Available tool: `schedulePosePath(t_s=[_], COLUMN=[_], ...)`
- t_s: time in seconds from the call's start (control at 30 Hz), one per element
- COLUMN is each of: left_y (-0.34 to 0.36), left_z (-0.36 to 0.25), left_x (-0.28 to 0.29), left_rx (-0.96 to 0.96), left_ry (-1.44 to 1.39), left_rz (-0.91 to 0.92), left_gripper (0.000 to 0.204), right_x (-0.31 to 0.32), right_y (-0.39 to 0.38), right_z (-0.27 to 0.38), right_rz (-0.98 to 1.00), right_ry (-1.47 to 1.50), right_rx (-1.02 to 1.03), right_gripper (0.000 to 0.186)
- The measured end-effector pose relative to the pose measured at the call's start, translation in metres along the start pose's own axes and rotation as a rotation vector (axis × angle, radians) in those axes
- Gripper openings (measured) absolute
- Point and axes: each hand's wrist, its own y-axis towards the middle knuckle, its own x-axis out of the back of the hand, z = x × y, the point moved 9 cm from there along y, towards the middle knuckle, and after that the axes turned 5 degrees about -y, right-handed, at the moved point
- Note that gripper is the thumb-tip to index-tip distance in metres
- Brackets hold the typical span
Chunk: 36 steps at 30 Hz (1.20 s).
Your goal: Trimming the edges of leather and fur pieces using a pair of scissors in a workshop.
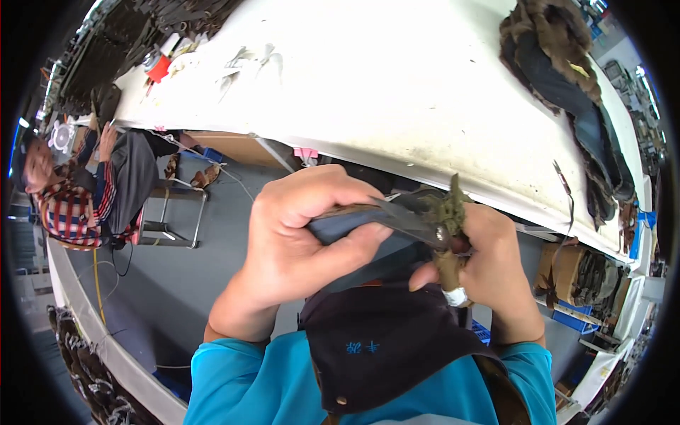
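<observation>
My left hand (301, 241) grips a folded dark strip of leather or fur (336, 225) between thumb and fingers, in front of my chest. My right hand (489, 262) is closed around scissors (440, 237) with olive wrapping on the handles and a white band at the lower end. The metal blades point left and lie against the strip near my left thumb; whether they are apart is unclear. Part of my right fingers is hidden behind the handles.
A white worktable (368, 85) spans ahead, bearing dark fur pieces (538, 78), a red can (157, 65) and a dark pile (106, 53). A seated co-worker (74, 209) works at left beside a metal stool (170, 223). A cardboard box (549, 273) and blue crate (574, 319) are at right.
</observation>
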Motion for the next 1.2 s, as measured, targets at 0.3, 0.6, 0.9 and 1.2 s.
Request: schedulePosePath(t_s=[0.3, 0.6, 0.9, 1.2], left_y=[0.002, 0.005, 0.012, 0.010], left_z=[0.003, 0.007, 0.014, 0.020], left_x=[-0.001, -0.007, -0.011, -0.035], left_rx=[0.027, 0.109, 0.118, 0.199], left_ry=[0.017, -0.011, -0.058, -0.325], left_rz=[0.073, 0.053, 0.129, 0.251], left_gripper=[0.016, 0.015, 0.014, 0.036], right_x=[-0.002, -0.003, -0.004, -0.006], right_y=[-0.002, -0.007, -0.004, 0.021], right_z=[-0.006, -0.015, -0.024, -0.019], right_rz=[0.020, 0.051, 0.102, -0.059], right_ry=[-0.031, -0.010, 0.075, 0.849], right_rx=[-0.045, -0.116, -0.154, -0.051], right_gripper=[0.041, 0.040, 0.048, 0.076])
